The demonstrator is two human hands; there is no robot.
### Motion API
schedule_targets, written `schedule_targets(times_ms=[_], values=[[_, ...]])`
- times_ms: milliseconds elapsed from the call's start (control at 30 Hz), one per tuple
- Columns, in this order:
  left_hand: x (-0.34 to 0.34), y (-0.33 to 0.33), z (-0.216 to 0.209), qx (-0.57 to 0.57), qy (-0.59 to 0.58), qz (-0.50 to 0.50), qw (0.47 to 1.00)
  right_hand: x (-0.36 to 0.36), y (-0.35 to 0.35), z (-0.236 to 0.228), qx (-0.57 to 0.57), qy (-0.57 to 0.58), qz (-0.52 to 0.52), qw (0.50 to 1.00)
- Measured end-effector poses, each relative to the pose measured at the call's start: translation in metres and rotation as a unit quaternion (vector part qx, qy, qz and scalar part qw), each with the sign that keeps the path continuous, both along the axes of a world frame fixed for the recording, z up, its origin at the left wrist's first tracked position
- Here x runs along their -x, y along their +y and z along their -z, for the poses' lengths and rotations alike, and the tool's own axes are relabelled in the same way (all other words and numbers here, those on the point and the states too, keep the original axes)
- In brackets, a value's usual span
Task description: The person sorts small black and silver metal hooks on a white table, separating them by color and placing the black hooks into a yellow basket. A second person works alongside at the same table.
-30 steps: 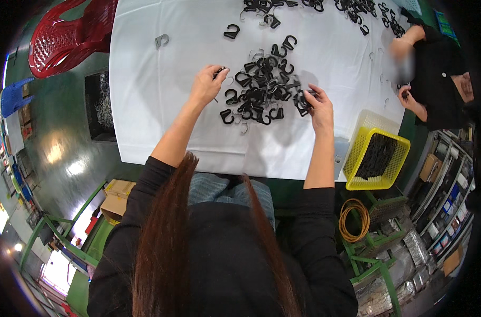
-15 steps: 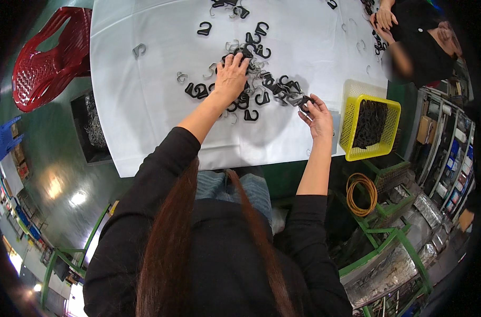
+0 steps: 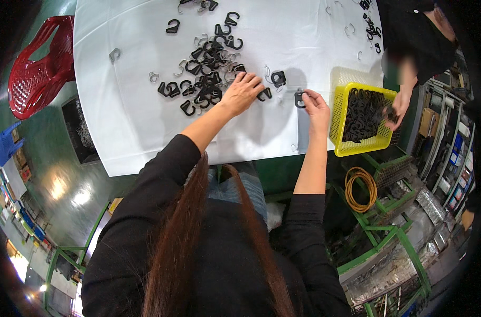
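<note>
My left hand [image 3: 243, 94] reaches over the right side of a pile of black plastic hooks [image 3: 211, 74], its fingers stretched out and partly apart. A few black hooks [image 3: 265, 94] lie against its fingertips; what is under the palm is hidden. To the right, my right hand [image 3: 317, 108] pinches a small black hook [image 3: 299, 99] between thumb and fingers, just above the table. One more black hook [image 3: 278, 78] lies between the two hands, beside some clear pieces. Grey, see-through hooks are mixed into the pile.
A yellow basket [image 3: 342, 119] of black hooks stands at the table's [image 3: 140, 127] right edge. A co-worker's hand [image 3: 402, 105] holds dark pieces over it. More hooks [image 3: 372, 31] lie far right. A red chair [image 3: 39, 68] stands left; a coiled orange hose [image 3: 361, 189] hangs below right.
My left hand has moved right and down off the middle of the pile. My right hand holds a hook apart from the others. The co-worker's hand has come to the basket. The view has shifted.
</note>
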State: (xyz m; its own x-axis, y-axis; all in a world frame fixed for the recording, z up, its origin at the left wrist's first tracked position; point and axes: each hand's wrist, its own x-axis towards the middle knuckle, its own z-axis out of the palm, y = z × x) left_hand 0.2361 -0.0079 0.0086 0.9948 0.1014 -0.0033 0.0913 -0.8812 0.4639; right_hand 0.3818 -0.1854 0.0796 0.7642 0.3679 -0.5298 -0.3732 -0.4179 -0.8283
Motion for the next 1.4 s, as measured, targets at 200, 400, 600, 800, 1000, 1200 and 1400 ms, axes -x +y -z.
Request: schedule_targets(times_ms=[200, 400, 600, 800, 1000, 1200, 1400], values=[[0.002, 0.016, -0.022, 0.104, -0.073, -0.095, 0.987, -0.016, -0.022, 0.013, -0.042, 0.137, 0.021, 0.989], [0.009, 0.037, -0.054, 0.362, 0.207, -0.22, 0.882, -0.031, -0.016, 0.042, -0.07, 0.228, 0.032, 0.971], [0.016, 0.035, -0.051, 0.611, 0.161, -0.273, 0.725, -0.009, 0.054, 0.068, 0.335, -0.259, -0.184, 0.887], [0.016, 0.033, -0.053, 0.499, 0.185, -0.299, 0.792, -0.037, 0.036, 0.06, 0.166, -0.101, -0.18, 0.964], [0.017, 0.037, -0.048, 0.52, 0.193, -0.335, 0.762, -0.054, -0.01, 0.04, -0.012, 0.154, -0.062, 0.986], [0.026, 0.039, -0.044, 0.539, 0.193, -0.309, 0.759, -0.052, 0.023, 0.056, 0.144, -0.115, -0.262, 0.947], [0.034, 0.038, -0.046, 0.763, 0.064, -0.342, 0.544, -0.041, 0.062, 0.059, 0.248, -0.322, -0.438, 0.802]])
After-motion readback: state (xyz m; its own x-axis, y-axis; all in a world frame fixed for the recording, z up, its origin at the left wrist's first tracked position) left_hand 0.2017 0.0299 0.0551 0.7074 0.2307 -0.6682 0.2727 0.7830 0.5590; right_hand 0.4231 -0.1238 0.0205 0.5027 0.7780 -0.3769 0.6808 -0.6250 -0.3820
